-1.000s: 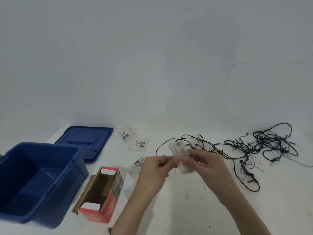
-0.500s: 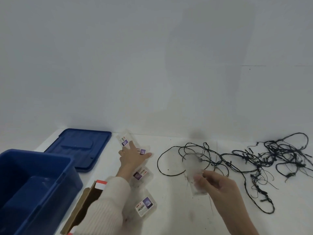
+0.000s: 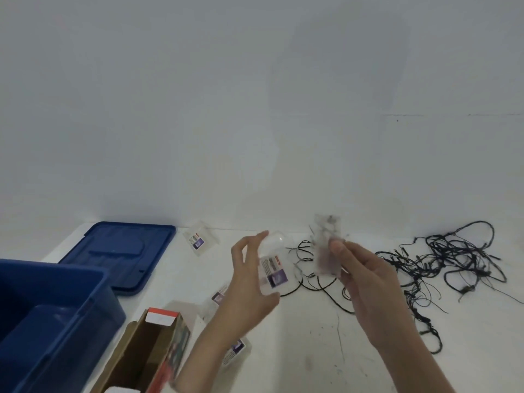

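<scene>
Head view of two hands raised above a white counter (image 3: 300, 353), each with a small plastic packet. The left hand (image 3: 249, 282) is half curled: its forefinger arches over the top of a labelled packet (image 3: 273, 269) and its thumb comes in beneath it. The packet stands roughly upright in the air, its purple-and-white label towards the camera. The right hand (image 3: 368, 285) pinches a clear packet (image 3: 326, 242) between thumb and fingers. This packet is also upright, just right of the labelled one and apart from it; its contents are blurred. Behind and right of both hands a tangle of black wire (image 3: 453, 259) lies spread over the counter. Three more packets lie on the counter: a far packet (image 3: 198, 241) just right of the blue lid (image 3: 119, 251), a middle packet (image 3: 219, 295) partly hidden by the left wrist, and a near packet (image 3: 236, 348) beside the left forearm. The lid lies flat by the wall (image 3: 255, 109); in front of it stands an open blue bin (image 3: 51, 321). An open carton (image 3: 153, 350) lies on its side between the bin and the left forearm.
</scene>
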Available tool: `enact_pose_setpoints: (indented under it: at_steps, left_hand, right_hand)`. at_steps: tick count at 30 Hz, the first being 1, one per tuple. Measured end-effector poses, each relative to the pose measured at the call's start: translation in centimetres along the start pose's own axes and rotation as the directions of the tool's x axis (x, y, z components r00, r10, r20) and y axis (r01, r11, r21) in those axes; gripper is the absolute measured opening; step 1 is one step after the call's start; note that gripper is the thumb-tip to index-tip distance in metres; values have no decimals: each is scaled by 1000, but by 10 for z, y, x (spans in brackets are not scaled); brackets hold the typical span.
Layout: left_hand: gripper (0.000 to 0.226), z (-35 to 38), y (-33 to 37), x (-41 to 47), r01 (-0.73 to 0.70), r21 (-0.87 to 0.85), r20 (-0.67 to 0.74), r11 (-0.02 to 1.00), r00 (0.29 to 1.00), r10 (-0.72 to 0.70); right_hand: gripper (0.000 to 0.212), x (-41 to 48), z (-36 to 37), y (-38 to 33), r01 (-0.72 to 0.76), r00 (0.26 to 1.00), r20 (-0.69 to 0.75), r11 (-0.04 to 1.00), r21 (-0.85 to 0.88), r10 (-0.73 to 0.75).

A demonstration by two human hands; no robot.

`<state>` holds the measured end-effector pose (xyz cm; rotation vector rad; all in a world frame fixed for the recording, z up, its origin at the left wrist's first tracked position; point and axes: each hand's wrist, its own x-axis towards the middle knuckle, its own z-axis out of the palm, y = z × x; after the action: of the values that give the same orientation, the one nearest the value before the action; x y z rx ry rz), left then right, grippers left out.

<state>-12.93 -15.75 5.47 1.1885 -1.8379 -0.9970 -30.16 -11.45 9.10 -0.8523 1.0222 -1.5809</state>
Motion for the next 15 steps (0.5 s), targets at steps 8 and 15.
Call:
enact_pose_setpoints:
  at_steps: [8,15]
  left_hand:
    - [92,5,34,-21,-120,-115,10,986,992,122]
    - [107,6,45,-31,-145,-270,10,952,988,154]
  right_hand:
    - [22,-8,5,-8,-2,1000,-25,974,-228,-4]
    - [13,-30,12,-17,81,996,1,940,-332,-86]
